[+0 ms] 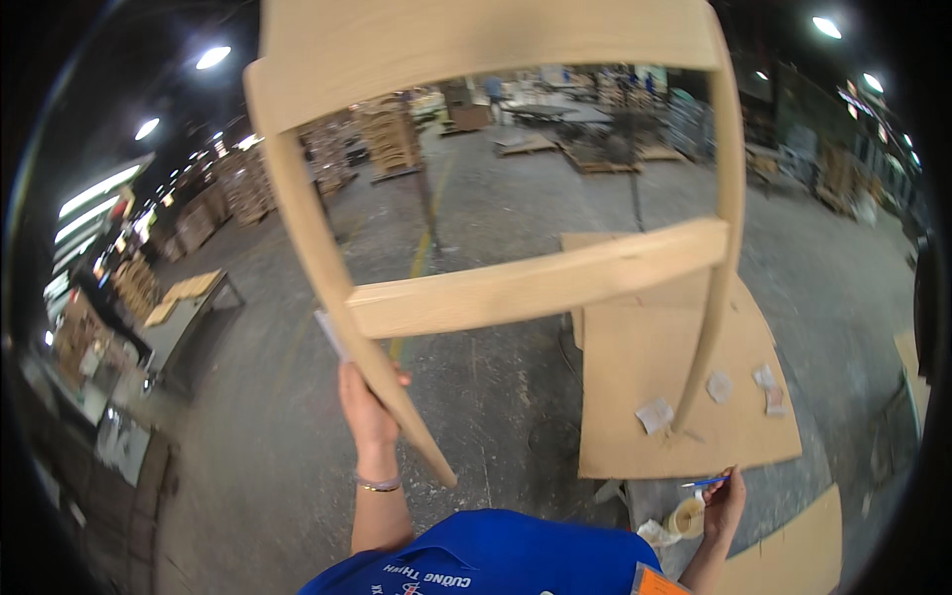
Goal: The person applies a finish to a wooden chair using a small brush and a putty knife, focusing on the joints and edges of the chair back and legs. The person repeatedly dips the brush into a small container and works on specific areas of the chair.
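Observation:
A pale wooden chair back frame (540,283) stands tilted in front of me, with two curved posts, a broad top panel and a lower crossbar. My left hand (369,405) is closed around the lower part of its left post. A thin whitish strip (331,335) shows beside that post, just above the hand; I cannot tell what it is. The right post's lower end meets a cardboard sheet (635,382). At the sheet's near edge my right hand (727,501) pinches a slim blue pen (706,482). Beside those fingers is a small round container (686,518) with tan contents.
Crumpled pieces of paper (654,416) lie on the cardboard. Another cardboard piece (793,545) is at the lower right. A long work table (183,317) holds wooden parts on the left. Stacked wooden parts (389,137) and pallets (600,159) stand farther back on the concrete floor.

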{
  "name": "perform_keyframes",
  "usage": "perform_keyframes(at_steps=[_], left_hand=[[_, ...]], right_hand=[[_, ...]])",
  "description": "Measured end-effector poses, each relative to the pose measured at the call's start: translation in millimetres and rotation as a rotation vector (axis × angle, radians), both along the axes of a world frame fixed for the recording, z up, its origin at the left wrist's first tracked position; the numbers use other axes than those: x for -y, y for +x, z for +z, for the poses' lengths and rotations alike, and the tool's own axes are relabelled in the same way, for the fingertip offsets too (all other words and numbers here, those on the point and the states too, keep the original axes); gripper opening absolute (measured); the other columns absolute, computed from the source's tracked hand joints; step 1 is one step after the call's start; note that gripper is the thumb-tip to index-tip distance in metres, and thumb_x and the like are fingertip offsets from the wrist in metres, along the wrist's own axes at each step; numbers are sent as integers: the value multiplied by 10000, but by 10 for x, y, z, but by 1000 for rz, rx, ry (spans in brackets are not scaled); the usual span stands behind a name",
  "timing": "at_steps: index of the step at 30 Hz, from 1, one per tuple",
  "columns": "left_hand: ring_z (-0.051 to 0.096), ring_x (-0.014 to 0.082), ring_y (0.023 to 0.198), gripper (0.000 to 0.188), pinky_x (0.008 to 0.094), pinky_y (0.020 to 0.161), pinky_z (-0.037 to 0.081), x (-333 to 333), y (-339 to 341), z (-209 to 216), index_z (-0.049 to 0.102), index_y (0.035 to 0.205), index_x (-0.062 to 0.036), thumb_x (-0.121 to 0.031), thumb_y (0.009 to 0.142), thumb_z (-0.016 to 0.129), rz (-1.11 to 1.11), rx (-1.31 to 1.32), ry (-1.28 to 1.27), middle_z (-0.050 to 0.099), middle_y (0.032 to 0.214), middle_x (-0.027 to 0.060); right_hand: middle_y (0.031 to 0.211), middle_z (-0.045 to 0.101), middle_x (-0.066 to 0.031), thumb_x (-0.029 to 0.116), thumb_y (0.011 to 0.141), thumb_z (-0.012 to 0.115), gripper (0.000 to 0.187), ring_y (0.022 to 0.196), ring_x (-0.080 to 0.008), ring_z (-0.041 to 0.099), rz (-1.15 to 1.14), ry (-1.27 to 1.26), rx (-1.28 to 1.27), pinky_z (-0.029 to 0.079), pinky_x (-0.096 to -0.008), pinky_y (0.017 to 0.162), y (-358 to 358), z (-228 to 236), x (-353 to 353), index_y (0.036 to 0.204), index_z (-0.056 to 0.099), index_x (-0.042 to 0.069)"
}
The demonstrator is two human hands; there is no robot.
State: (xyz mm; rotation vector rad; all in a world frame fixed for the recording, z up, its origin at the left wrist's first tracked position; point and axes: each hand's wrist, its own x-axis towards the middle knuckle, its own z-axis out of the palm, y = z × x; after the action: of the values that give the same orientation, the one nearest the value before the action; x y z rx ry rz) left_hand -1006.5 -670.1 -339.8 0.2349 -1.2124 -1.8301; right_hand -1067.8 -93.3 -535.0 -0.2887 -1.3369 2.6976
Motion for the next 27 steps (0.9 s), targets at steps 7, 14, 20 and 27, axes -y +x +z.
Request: perform_keyframes(at_steps=[7,14,20,27], left_hand=[[725,218,777,379,395,773,629,-19,76,-43,513,1343,-24,-337,1229,332,-140,-77,-15,714,1008,170],[712,214,799,394,400,778,624,33,64,-62,515,1347,-49,-360,1231,303,-242,-28,-43,705,1044,165],[706,197,849,407,369,811,605,180,112,-42,495,1350,-48,-363,1234,266,-340,7,-82,713,1084,176],[707,156,867,390,328,824,604,308,58,-97,504,1369,-30,-322,1236,283,-365,-28,-56,730,1101,160]], right_hand=[[903,617,-75,287,1142,626,250,812,-174,636,281,152,-636,550,-346,749,-603,1868,954,1097,587,44],[1068,653,-139,198,1110,640,213,1029,-230,636,299,367,-1290,513,-390,962,-660,3502,2053,1127,623,-14],[1160,746,-176,80,1070,668,158,1174,-273,699,-95,627,-1667,510,-476,1123,-425,4500,2939,1163,724,-34],[1069,799,-121,51,1066,679,139,1060,-228,746,-257,667,-1984,449,-548,1229,-443,5275,3658,1149,752,-33]])
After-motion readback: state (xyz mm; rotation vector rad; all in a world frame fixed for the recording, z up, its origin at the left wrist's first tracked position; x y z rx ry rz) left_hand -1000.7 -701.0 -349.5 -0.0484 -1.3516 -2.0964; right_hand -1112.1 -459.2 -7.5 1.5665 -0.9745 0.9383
